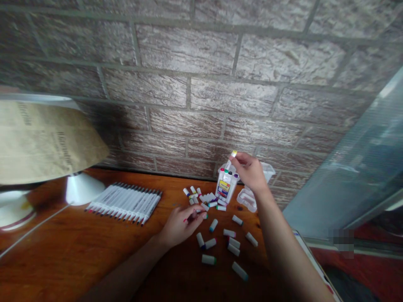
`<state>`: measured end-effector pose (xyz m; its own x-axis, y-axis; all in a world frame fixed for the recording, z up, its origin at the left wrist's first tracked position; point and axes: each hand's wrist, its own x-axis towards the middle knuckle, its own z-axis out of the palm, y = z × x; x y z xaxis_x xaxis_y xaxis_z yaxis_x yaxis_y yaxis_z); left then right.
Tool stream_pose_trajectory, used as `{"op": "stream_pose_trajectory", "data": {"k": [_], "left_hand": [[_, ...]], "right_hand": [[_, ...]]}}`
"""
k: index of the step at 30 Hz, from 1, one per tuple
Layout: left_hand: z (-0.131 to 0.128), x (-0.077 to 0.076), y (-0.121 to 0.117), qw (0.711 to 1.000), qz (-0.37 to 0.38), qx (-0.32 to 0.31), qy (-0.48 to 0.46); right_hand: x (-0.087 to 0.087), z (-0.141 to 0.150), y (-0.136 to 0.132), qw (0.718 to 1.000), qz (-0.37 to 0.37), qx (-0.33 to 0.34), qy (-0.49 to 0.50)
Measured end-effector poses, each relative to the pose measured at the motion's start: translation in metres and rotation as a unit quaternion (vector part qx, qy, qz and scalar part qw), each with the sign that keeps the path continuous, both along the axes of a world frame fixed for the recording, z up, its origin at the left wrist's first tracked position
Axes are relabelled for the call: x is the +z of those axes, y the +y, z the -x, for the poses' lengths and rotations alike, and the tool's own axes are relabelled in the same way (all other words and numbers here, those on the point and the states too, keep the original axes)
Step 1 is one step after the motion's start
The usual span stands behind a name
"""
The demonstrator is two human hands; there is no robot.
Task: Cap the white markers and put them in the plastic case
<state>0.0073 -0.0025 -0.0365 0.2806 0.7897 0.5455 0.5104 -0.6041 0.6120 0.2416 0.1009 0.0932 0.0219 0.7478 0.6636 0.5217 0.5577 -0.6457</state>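
Observation:
My right hand (251,171) pinches a small white marker with a yellow tip (233,154) just above a clear marker case (226,188) that stands upright with several coloured-tip markers in it. My left hand (181,225) rests on the wooden table (78,251), fingers curled round a small marker (201,216) beside a scatter of several short white markers (220,239). A neat row of long white markers (124,202) lies to the left.
A clear lid (248,199) lies right of the case against the brick wall (204,84). A white lamp base (82,188) and a paper-covered lampshade (44,140) stand at the left. A glass panel (355,180) rises at the right.

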Motion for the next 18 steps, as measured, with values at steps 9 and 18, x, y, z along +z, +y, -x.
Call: {"op": "stream_pose_trajectory", "data": {"k": [9,18], "left_hand": [[0.001,0.002,0.000,1.000,-0.006,-0.001,-0.005],[0.001,0.004,-0.002,1.000,-0.007,0.005,0.000]], "right_hand": [[-0.005,0.014,-0.008,0.986,0.045,-0.057,-0.151],[-0.010,0.011,-0.009,0.959,0.054,-0.047,-0.274]]}}
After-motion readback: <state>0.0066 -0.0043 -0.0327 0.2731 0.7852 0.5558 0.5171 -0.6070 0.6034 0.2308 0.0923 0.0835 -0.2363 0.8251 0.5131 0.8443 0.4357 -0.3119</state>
